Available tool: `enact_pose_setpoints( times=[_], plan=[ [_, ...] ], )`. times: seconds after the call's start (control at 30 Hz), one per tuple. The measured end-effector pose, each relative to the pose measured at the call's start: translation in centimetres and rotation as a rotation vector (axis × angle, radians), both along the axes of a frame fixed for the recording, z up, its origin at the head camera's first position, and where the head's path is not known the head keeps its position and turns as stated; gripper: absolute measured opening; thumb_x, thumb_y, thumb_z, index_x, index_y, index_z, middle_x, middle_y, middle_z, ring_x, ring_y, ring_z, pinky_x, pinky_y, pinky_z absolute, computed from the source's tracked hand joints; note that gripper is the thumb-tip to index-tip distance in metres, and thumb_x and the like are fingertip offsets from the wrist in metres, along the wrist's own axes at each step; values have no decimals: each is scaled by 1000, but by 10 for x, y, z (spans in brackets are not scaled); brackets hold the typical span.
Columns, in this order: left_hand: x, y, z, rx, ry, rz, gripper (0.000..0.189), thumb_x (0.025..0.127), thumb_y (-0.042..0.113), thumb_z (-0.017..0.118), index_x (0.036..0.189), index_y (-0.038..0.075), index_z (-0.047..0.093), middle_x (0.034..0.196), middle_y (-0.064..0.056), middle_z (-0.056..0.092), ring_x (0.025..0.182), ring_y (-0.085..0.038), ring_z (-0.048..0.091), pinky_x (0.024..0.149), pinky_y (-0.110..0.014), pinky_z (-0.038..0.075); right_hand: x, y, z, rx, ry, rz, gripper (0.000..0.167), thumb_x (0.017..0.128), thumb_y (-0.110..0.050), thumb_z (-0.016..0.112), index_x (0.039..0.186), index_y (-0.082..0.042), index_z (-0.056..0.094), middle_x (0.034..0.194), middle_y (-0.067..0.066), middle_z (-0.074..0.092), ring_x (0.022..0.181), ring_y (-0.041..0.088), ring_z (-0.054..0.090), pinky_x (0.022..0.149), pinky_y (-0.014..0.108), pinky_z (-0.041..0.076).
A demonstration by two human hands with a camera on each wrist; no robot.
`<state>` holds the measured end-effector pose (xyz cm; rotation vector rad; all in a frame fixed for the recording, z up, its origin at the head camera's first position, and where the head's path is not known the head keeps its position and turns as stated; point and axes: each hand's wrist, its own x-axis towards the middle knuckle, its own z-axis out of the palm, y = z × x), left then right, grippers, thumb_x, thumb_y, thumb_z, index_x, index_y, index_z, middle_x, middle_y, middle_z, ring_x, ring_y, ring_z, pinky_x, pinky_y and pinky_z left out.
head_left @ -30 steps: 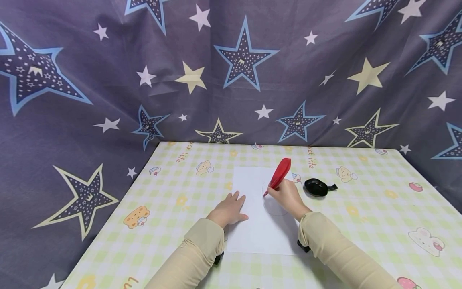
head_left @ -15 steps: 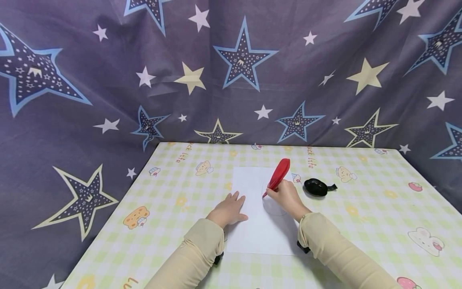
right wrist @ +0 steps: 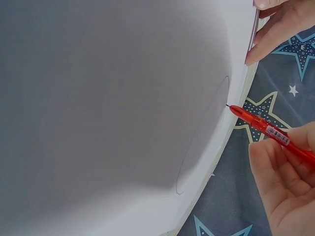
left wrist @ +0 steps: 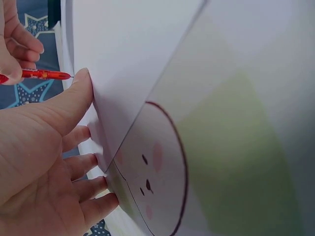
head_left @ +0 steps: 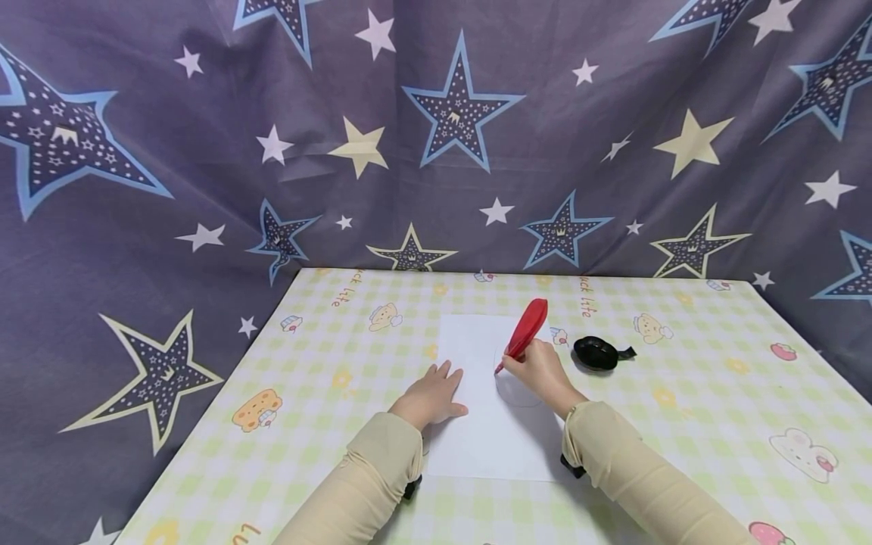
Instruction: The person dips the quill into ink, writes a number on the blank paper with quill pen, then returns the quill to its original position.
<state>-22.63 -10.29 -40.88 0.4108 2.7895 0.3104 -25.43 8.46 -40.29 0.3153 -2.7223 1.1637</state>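
Observation:
A white sheet of paper (head_left: 470,450) lies on the table. My left hand (head_left: 431,395) rests on its left edge, fingers spread; in the left wrist view the thumb (left wrist: 78,96) lies along the sheet. My right hand (head_left: 543,372) pinches a red pen (head_left: 528,327) with a broad, leaf-shaped red top. The pen's barrel (right wrist: 261,125) carries a barcode sticker, and its thin tip touches the paper in the right wrist view. A thin, rounded drawn line (right wrist: 199,129) runs to that tip. In the head view the right hand partly hides the line.
Right of the paper sits a glossy black rounded object (head_left: 596,353) with a short strap-like tail. A checked cloth with cartoon prints (head_left: 708,409) covers the table. Behind it hangs a dark star-patterned curtain (head_left: 436,197). Black bands show under both sleeves.
The pen tip has shifted very slightly down and left on the paper, with the right hand following. My left hand stays in place.

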Motion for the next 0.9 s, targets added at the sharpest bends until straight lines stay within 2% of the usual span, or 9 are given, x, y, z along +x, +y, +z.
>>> enact_pose_setpoints(
  times=[0.07,0.3,0.57,0.9],
  plan=[
    [-1,1,0,1,-5,6,67,87,36,61,141,5,36,147,-17,26,134,-35,20,106,-43,24,0,1,0,-2,2,0,7,79,-3,64,79,4,66,59,5,61,47,10,45,43,22,36],
    [-11,0,-14,-10,3,-3,70,88,40,60,143,6,33,148,-16,23,135,-35,18,108,-42,21,-1,5,7,-13,12,-23,11,80,-7,67,79,4,66,61,6,62,47,11,44,43,24,35],
    [2,1,4,7,-17,2,67,88,36,60,142,5,35,148,-17,24,135,-36,18,107,-43,22,-3,13,18,7,44,-41,12,81,-9,66,81,3,67,63,6,63,49,13,46,45,25,37],
    [2,0,3,16,-12,1,66,88,36,60,141,5,36,147,-17,25,134,-36,18,107,-44,22,-5,22,27,-4,64,-60,13,82,-9,65,85,3,65,70,9,64,55,17,50,51,27,42]
  ],
)
